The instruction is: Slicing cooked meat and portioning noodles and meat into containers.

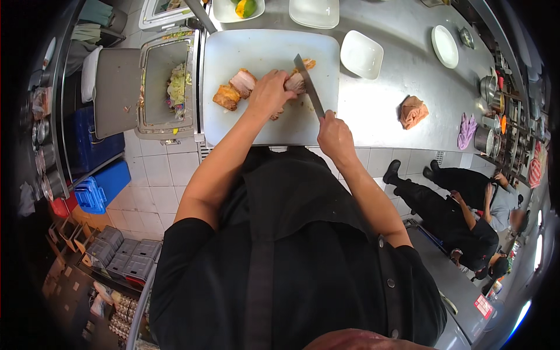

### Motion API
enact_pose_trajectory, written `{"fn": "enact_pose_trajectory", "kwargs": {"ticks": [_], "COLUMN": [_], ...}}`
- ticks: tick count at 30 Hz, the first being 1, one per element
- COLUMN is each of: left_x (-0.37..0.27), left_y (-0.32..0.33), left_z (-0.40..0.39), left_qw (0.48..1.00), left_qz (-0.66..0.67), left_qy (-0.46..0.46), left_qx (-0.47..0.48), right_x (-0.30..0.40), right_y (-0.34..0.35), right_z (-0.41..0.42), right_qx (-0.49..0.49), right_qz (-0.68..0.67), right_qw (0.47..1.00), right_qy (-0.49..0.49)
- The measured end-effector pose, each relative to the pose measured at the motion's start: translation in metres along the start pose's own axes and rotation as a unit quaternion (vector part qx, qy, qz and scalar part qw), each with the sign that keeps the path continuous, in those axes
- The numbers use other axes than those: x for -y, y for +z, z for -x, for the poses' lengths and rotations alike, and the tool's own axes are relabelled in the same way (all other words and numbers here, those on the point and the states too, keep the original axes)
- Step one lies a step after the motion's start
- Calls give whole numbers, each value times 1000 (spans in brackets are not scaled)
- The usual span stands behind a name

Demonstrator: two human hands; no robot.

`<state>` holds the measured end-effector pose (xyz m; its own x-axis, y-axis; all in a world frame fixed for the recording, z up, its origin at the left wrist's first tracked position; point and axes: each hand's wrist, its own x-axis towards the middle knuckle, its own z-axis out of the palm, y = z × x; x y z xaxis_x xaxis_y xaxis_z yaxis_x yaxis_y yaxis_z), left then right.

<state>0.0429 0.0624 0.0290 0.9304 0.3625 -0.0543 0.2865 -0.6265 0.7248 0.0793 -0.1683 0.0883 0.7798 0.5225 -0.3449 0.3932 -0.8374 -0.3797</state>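
A white cutting board (271,48) lies on the steel counter in front of me. My left hand (272,91) presses on a piece of cooked meat (295,83) with a pale cut face. In my right hand (334,133) is the handle of a kitchen knife (309,85), its blade standing against the right end of that meat. A small browned piece (309,64) lies just beyond the blade. Left of my left hand rest a cut chunk of meat (243,82) and a browned chunk (226,97), touching each other. Another bit of meat shows partly under my left wrist.
An open bin (142,87) with food scraps stands left of the board. White square bowls (362,54) and an oval white dish (445,47) sit on the counter, with a crumpled orange cloth (413,112) and a purple cloth (467,131) to the right. Two people stand farther right.
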Motion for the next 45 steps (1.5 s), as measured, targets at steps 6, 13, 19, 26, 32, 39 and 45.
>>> {"fn": "enact_pose_trajectory", "kwargs": {"ticks": [6, 13, 19, 26, 32, 39, 45], "left_x": [-28, -119, -58, -4, -21, -10, -10], "left_y": [-12, -36, 9, -19, -12, 3, 2], "left_z": [-6, -113, -97, -19, 10, 13, 11], "left_qw": [992, 872, 930, 999, 986, 985, 985], "left_qz": [1, 45, -33, -31, -163, -164, -169], "left_qy": [50, 376, 296, -17, 0, 36, 38], "left_qx": [-115, -309, -215, -33, 32, -28, -11], "right_x": [-6, -8, -18, -19, -20, -15, -4], "right_y": [-1, 4, 9, -13, -2, -15, -13], "right_z": [5, 5, 7, 3, -24, -14, 7], "right_qx": [-11, -12, -38, -111, -98, -71, -48], "right_qz": [-14, -21, -37, -74, -55, -28, -30], "right_qw": [1000, 1000, 999, 990, 993, 997, 997], "right_qy": [-11, -8, -11, -50, -27, -30, -46]}}
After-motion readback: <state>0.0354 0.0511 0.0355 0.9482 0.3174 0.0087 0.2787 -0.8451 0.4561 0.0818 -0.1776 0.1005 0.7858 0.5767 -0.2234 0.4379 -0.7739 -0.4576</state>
